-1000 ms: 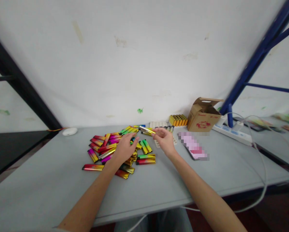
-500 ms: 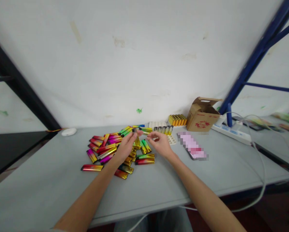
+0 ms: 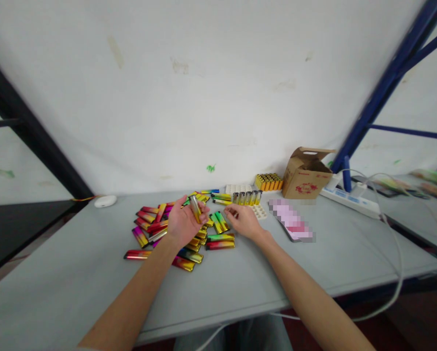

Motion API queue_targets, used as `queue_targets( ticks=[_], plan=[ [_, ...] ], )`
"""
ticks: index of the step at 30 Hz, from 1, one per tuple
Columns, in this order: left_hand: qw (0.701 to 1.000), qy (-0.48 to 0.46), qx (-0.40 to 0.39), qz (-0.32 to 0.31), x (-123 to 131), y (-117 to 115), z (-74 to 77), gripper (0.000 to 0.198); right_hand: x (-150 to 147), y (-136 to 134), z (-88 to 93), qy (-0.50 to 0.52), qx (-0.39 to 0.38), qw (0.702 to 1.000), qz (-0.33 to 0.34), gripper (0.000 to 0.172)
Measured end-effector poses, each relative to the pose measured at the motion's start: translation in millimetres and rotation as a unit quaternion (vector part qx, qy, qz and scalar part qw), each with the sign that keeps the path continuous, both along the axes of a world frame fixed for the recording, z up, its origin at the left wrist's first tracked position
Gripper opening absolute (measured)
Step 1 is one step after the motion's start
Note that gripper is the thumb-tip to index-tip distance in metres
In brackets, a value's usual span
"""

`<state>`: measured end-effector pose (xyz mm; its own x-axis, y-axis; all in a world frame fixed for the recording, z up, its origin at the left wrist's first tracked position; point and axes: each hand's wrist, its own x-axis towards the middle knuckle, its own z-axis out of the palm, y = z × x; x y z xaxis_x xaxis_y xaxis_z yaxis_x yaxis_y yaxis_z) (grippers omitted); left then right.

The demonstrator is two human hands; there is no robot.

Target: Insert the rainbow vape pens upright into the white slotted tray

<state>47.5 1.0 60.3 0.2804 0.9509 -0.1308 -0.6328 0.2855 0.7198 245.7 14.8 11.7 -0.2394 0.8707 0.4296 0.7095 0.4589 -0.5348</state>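
My left hand [image 3: 183,222] is turned palm up over the pile and holds a silver and gold lighter [image 3: 195,208] across its fingers. Beneath and around it lie many shiny lighters [image 3: 142,237] in red, gold, purple and green. My right hand [image 3: 243,220] is to the right of the pile, its fingertips pinched together; whether something small is between them I cannot make out. Two green lighters [image 3: 219,222] lie between the hands. Just beyond the right hand, several lighters [image 3: 247,197] stand upright in a row at a white holed tray [image 3: 260,212].
At the back are another white tray [image 3: 238,187], a block of yellow cylinders [image 3: 268,182] and an open cardboard box [image 3: 306,175]. A blurred-out phone [image 3: 291,219] lies to the right, near a power strip [image 3: 351,201]. A white oval object [image 3: 105,201] sits at the far left.
My left hand has rolled palm up and shifted slightly left, bringing the lighter into view. My right hand's fingers have drawn together and dipped slightly.
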Motion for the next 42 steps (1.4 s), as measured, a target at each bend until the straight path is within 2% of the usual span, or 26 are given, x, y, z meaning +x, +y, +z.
queue_targets(
  ticks=[4, 6, 8, 10, 12, 15, 17, 19, 21, 23, 24, 26, 27, 29, 31, 33, 38, 42],
  plan=[
    [1.0, 0.017, -0.001, -0.025, 3.7, 1.2, -1.6, 0.042, -1.3, 0.4, -1.1, 0.011, -0.005, 1.0, 0.005, 0.021],
    [0.999, 0.01, -0.001, -0.046, 3.7, 1.3, -3.9, 0.039, -2.6, 2.4, -1.9, 0.066, -0.013, 0.998, 0.014, 0.023],
    [0.998, 0.003, -0.007, -0.063, 3.4, 0.9, -6.1, 0.039, -3.5, 5.0, -1.2, 0.163, -0.045, 0.985, 0.028, 0.032],
    [0.997, -0.004, -0.008, -0.07, 3.3, 0.2, -7.3, 0.041, -2.7, 7.2, 2.2, 0.272, -0.107, 0.955, 0.044, 0.049],
    [0.997, -0.011, -0.002, -0.07, 3.8, -0.8, -7.5, 0.045, 0.2, 7.9, 8.0, 0.363, -0.178, 0.911, 0.08, 0.063],
    [0.998, -0.005, 0.004, -0.069, 5.4, -1.8, -7.4, 0.053, 6.1, 6.5, 17.0, 0.433, -0.267, 0.841, 0.181, 0.07],
    [0.998, 0.004, 0.005, -0.065, 6.5, -1.5, -8.2, 0.057, 8.7, 5.2, 19.8, 0.434, -0.297, 0.818, 0.233, 0.07],
    [0.998, 0.008, 0.005, -0.058, 7.5, -0.5, -9.8, 0.056, 9.2, 4.3, 19.1, 0.413, -0.281, 0.833, 0.238, 0.07],
    [0.998, 0.013, 0.008, -0.056, 7.9, 0.9, -11.7, 0.054, 8.7, 2.9, 16.0, 0.356, -0.208, 0.889, 0.199, 0.066],
    [0.997, 0.022, 0.011, -0.066, 7.7, 2.1, -13.4, 0.052, 9.8, 0.8, 12.4, 0.251, -0.087, 0.954, 0.138, 0.053],
    [0.997, 0.028, 0.011, -0.073, 7.4, 2.5, -13.9, 0.052, 11.6, -0.2, 10.9, 0.195, -0.02, 0.975, 0.107, 0.044],
    [0.996, 0.032, 0.009, -0.084, 6.6, 2.9, -14.3, 0.052, 18.9, -0.7, 8.5, 0.131, 0.105, 0.985, 0.028, 0.03],
    [0.996, 0.031, 0.01, -0.086, 6.2, 2.8, -14.1, 0.052, 24.1, 0.4, 7.5, 0.13, 0.156, 0.979, -0.021, 0.026],
    [0.996, 0.026, 0.014, -0.089, 5.6, 2.3, -13.2, 0.052, 36.1, 6.2, 4.4, 0.173, 0.22, 0.947, -0.16, 0.024],
    [0.995, 0.023, 0.018, -0.091, 5.4, 1.7, -12.4, 0.052, 47.1, 16.0, -1.4, 0.193, 0.225, 0.923, -0.246, 0.032],
    [0.995, 0.02, 0.016, -0.095, 5.2, 1.6, -12.6, 0.051, 53.7, 26.9, -10.4, 0.189, 0.198, 0.924, -0.265, 0.047],
    [0.995, 0.014, -0.006, -0.097, 3.5, 3.8, -16.7, 0.052, 55.0, 42.3, -34.7, 0.216, 0.071, 0.957, -0.181, 0.068],
    [0.994, 0.021, -0.011, -0.104, 3.0, 5.2, -18.0, 0.051, 52.2, 44.0, -42.5, 0.231, 0.046, 0.958, -0.166, 0.069]
  ],
)
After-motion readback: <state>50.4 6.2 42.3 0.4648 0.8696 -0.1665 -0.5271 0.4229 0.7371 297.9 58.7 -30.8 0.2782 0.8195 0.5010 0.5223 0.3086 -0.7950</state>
